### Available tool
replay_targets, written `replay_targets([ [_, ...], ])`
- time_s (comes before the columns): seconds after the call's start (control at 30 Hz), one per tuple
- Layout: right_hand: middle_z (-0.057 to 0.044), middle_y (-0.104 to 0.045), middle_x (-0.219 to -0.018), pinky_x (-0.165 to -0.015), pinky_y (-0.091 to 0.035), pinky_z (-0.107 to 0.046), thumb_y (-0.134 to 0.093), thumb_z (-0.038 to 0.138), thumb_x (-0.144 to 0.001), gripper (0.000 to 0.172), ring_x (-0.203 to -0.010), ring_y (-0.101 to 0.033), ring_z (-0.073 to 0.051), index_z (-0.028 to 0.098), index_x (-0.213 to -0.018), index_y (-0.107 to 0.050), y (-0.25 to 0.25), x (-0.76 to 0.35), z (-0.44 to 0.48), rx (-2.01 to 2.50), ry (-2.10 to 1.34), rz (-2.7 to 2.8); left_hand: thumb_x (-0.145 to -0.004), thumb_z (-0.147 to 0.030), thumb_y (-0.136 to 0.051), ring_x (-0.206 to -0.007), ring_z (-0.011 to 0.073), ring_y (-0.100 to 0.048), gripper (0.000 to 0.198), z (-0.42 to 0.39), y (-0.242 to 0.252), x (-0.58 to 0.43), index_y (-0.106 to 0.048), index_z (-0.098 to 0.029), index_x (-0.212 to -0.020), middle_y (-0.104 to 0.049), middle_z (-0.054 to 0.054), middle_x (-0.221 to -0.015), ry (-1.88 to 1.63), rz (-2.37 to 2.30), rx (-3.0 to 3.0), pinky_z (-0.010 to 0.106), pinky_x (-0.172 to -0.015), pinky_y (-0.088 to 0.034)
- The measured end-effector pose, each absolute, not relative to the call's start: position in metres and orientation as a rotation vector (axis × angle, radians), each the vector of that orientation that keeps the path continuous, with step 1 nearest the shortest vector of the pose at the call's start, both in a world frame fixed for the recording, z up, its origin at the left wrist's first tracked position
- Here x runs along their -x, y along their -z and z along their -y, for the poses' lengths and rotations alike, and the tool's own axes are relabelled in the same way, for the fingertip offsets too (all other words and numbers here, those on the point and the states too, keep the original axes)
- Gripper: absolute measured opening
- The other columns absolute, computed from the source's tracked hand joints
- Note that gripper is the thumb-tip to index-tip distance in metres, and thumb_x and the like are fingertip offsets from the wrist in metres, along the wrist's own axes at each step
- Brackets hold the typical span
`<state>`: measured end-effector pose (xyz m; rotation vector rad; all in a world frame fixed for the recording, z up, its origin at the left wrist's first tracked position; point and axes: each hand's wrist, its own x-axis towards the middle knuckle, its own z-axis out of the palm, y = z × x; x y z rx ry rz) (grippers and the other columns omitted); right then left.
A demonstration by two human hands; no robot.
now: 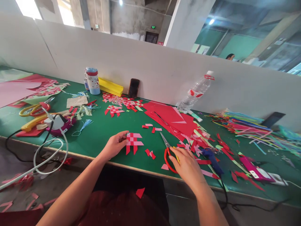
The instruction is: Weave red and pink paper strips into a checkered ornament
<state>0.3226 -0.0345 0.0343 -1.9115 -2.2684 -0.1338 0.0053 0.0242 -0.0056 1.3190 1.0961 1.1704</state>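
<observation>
A woven red and pink paper fish (133, 141) lies over the green table, its left corner pinched between the thumb and fingers of my left hand (115, 145). To the right, my right hand (185, 163) rests on scissors (171, 153) with red and yellow handles, its fingers at the handles. The scissor blades point up and left, away from the fish. Small red and pink paper scraps (150, 153) lie between the fish and the scissors, and more (153, 129) lie above them.
Red paper sheets (169, 117), a plastic bottle (195, 92), a phone (134, 88) and a cup (94, 82) stand or lie at the back. Coloured strips (249, 122) and a magenta glue gun (254, 169) are right; cables and orange-handled scissors (35, 110) are left.
</observation>
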Motion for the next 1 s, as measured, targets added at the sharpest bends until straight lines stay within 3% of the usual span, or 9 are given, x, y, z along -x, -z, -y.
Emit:
replay_targets([
  [0.07,-0.010,-0.066,-0.121,-0.101,-0.044,-0.042,-0.047,0.029,-0.093,0.035,-0.116,-0.055,-0.026,0.023,-0.122,-0.067,-0.035,-0.315,0.045,1.828,0.121,2.319,-0.072,-0.026,-0.071,-0.079,0.0184,-0.068,0.050,-0.024,0.008,-0.006,-0.065,-0.017,-0.121,-0.074,0.005,-0.092,-1.185,-1.128,-1.333,0.029,-0.076,-0.054],
  [0.13,-0.008,-0.065,-0.124,-0.100,-0.044,-0.044,-0.052,0.026,-0.091,0.032,-0.118,-0.053,-0.027,0.026,-0.118,-0.069,-0.031,-0.306,0.055,1.731,0.104,2.373,-0.071,-0.026,-0.071,-0.086,0.0194,-0.067,0.048,-0.024,0.008,-0.007,-0.066,-0.018,-0.119,-0.072,0.007,-0.102,-1.231,-1.156,-1.337,0.028,-0.074,-0.054],
  [0.27,-0.008,-0.066,-0.122,-0.091,-0.049,-0.046,-0.057,0.022,-0.088,0.026,-0.115,-0.053,-0.029,0.027,-0.108,-0.073,-0.015,-0.297,0.062,1.613,0.135,2.341,-0.070,-0.028,-0.072,-0.115,0.0213,-0.059,0.044,-0.022,0.010,-0.007,-0.067,-0.022,-0.114,-0.055,0.007,-0.133,-1.386,-1.184,-1.327,0.029,-0.095,-0.050],
  [0.4,-0.006,-0.071,-0.112,-0.089,-0.049,-0.045,-0.059,0.024,-0.089,0.019,-0.109,-0.055,-0.028,0.027,-0.097,-0.076,0.003,-0.298,0.058,1.551,0.186,2.213,-0.077,-0.033,-0.065,-0.120,0.0227,-0.055,0.038,-0.023,0.017,-0.002,-0.062,-0.018,-0.113,-0.059,0.010,-0.125,-1.512,-1.230,-1.232,0.036,-0.105,-0.042],
  [0.53,-0.004,-0.072,-0.113,-0.093,-0.046,-0.050,-0.062,0.025,-0.088,0.015,-0.113,-0.054,-0.032,0.028,-0.088,-0.076,0.008,-0.294,0.052,1.575,0.218,2.142,-0.079,-0.036,-0.064,-0.112,0.0225,-0.059,0.034,-0.025,0.022,0.002,-0.060,-0.017,-0.108,-0.064,0.010,-0.116,-1.555,-1.240,-1.154,0.037,-0.101,-0.044],
  [0.83,-0.004,-0.074,-0.111,-0.105,-0.039,-0.053,-0.057,0.022,-0.091,0.019,-0.119,-0.058,-0.029,0.026,-0.088,-0.074,0.007,-0.252,0.028,1.527,0.106,2.184,-0.077,-0.033,-0.065,-0.087,0.0160,-0.062,0.031,-0.022,0.014,-0.001,-0.063,-0.017,-0.103,-0.066,0.005,-0.102,-1.488,-1.243,-1.160,0.027,-0.078,-0.048],
  [1.0,-0.008,-0.069,-0.121,-0.100,-0.049,-0.039,-0.039,0.019,-0.097,0.034,-0.120,-0.060,-0.022,0.022,-0.110,-0.070,-0.010,-0.257,0.003,1.538,0.012,2.210,-0.077,-0.031,-0.064,-0.077,0.0139,-0.060,0.029,-0.021,0.013,-0.001,-0.063,-0.017,-0.104,-0.066,0.003,-0.093,-1.453,-1.247,-1.168,0.024,-0.069,-0.047],
])
